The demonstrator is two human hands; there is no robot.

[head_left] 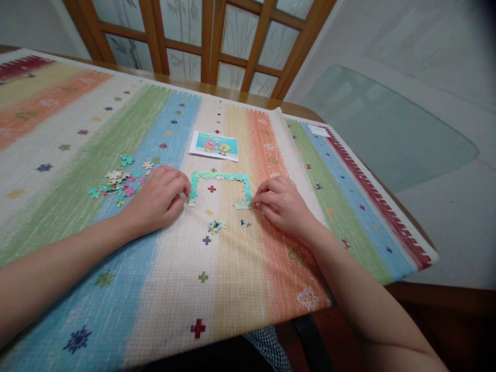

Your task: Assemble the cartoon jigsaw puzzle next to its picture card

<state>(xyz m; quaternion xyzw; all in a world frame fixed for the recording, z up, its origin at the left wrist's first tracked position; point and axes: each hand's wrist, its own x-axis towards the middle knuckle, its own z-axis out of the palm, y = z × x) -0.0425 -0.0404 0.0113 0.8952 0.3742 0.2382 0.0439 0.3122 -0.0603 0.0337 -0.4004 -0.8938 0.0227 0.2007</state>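
A partly joined jigsaw puzzle (220, 176) lies flat on the tablecloth, its turquoise edge pieces forming a top row, two sides and a short bit of the bottom right. My left hand (160, 199) is closed, fingers curled, with its fingertips against the puzzle's left side. At the lower right corner, the bent fingers of my right hand (281, 204) pinch at the border. Loose jigsaw pieces (217, 226) lie just below the frame, and a small dark piece (245, 223) sits beside them. Beyond my left hand spreads a pile of loose jigsaw pieces (118, 181), partly hidden by it.
A printed picture card (215, 146) with cartoon figures lies behind the puzzle. The striped tablecloth (174, 289) covers the table, whose front edge runs close to my body. A white paper slip (319, 130) rests at the far right. Wooden glazed doors (209, 46) stand behind the table.
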